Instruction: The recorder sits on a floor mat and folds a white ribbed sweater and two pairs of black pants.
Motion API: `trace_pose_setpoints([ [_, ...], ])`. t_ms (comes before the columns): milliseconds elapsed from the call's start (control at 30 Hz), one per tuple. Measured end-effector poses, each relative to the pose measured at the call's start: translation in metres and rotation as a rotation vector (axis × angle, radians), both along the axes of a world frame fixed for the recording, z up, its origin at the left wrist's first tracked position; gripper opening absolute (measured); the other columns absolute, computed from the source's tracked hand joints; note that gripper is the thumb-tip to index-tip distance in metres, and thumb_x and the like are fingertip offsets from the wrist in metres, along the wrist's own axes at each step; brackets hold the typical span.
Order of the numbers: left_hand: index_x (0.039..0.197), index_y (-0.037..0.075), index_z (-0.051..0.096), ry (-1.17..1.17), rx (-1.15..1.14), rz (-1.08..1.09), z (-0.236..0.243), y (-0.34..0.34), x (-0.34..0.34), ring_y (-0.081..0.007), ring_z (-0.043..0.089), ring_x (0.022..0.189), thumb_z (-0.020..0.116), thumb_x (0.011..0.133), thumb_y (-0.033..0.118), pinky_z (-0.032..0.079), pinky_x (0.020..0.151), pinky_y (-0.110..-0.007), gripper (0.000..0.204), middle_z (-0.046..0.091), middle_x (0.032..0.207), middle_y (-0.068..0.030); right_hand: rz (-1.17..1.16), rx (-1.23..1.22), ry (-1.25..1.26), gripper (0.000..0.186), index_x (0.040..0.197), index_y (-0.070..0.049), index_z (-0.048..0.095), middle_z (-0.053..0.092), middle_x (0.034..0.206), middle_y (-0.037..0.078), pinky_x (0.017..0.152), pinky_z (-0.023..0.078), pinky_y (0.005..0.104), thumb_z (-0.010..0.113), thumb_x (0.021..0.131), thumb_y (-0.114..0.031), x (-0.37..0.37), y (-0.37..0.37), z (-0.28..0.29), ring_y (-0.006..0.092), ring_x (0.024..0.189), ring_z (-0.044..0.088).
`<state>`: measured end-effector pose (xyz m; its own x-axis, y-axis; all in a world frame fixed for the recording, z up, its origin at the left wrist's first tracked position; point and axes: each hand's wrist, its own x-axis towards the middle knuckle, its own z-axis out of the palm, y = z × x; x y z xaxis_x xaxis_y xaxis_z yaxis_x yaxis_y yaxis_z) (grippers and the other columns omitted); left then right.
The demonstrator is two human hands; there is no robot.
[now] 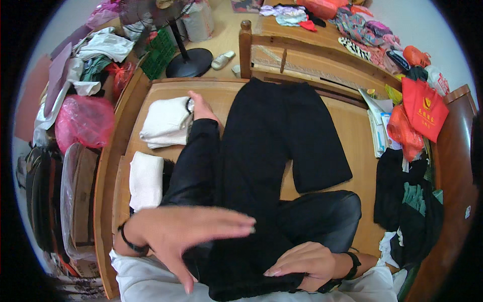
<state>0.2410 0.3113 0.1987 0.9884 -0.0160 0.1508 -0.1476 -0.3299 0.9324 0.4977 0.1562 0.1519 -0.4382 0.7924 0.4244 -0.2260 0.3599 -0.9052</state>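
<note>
A pair of black trousers (274, 136) lies spread flat on a wooden bed (352, 126), its waistband toward the bed's headboard end and its legs running down toward the person, who sits cross-legged in dark clothing at the lower edge. The left hand (193, 234) hovers over the near part of the trousers with fingers stretched out flat and thumb spread, grasping nothing; a dark band circles its wrist. The right hand (302, 261) rests palm down on the black cloth at the near end of the trousers, fingers loosely extended and pressed on the fabric rather than clenched around it; a dark watch sits on that wrist. To the person's left on the bed lie a folded white garment (166, 123) and, nearer, a second folded white cloth (146, 178), the person's foot (201, 105) just beside the first. Along the bed's right edge are a red bag (425, 108), an orange bag (402, 131) and a heap of dark clothes (407, 194). On the floor beyond stand a fan (188, 60) and a green crate (158, 53), and a pink plastic bag (83, 121) lies to the left.
</note>
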Motion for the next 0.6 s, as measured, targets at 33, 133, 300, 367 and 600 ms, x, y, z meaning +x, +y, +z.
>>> trace_pose_setpoints([
  [33,0.145,0.006,0.017,-0.021,0.052,0.049,0.002,-0.017,-0.004,-0.0407,0.035,0.129,0.081,0.064,0.046,0.033,0.102,-0.046,0.111,0.030,0.142,-0.0263,0.007,0.014,-0.047,0.041,0.111,0.000,0.063,0.067,0.102,0.018,0.075,0.055,0.0327,0.063,0.070,-0.001,-0.003,-0.001,0.003,0.0278,0.089,0.068],
  [133,0.139,0.003,0.030,-0.099,0.257,0.271,0.010,-0.054,-0.018,-0.0355,0.048,0.116,0.077,0.070,0.030,0.042,0.091,-0.040,0.088,0.042,0.134,-0.0232,-0.051,0.017,0.013,0.040,0.109,-0.001,0.064,0.067,0.101,0.018,0.075,0.054,0.0316,0.063,0.069,-0.002,-0.017,-0.005,0.009,0.0278,0.086,0.068],
  [300,0.110,0.005,0.059,-0.131,0.478,0.659,0.009,-0.053,-0.025,-0.0248,0.063,0.083,0.075,0.075,0.022,0.048,0.069,-0.030,0.042,0.064,0.096,-0.0101,-0.272,0.100,-0.237,0.034,0.109,-0.002,0.064,0.067,0.100,0.016,0.067,0.054,0.0298,0.068,0.076,-0.011,-0.018,0.010,0.023,0.0234,0.078,0.068],
  [367,0.104,0.005,0.061,-0.087,0.466,0.816,0.002,-0.039,-0.010,-0.0257,0.065,0.079,0.075,0.076,0.020,0.049,0.067,-0.030,0.035,0.066,0.090,-0.0097,-0.448,0.044,-0.446,0.032,0.108,0.000,0.063,0.067,0.098,0.017,0.064,0.053,0.0294,0.068,0.077,-0.011,-0.013,0.021,0.019,0.0236,0.076,0.068],
  [600,0.096,0.001,0.060,0.313,0.678,0.837,-0.051,0.086,0.041,-0.0329,0.063,0.083,0.073,0.075,0.021,0.049,0.074,-0.037,0.031,0.065,0.090,-0.0193,-0.527,-0.212,-0.377,0.021,0.085,0.002,0.061,0.055,0.067,0.008,0.057,0.043,0.0259,0.069,0.081,-0.017,0.028,0.156,-0.055,0.0123,0.061,0.050],
])
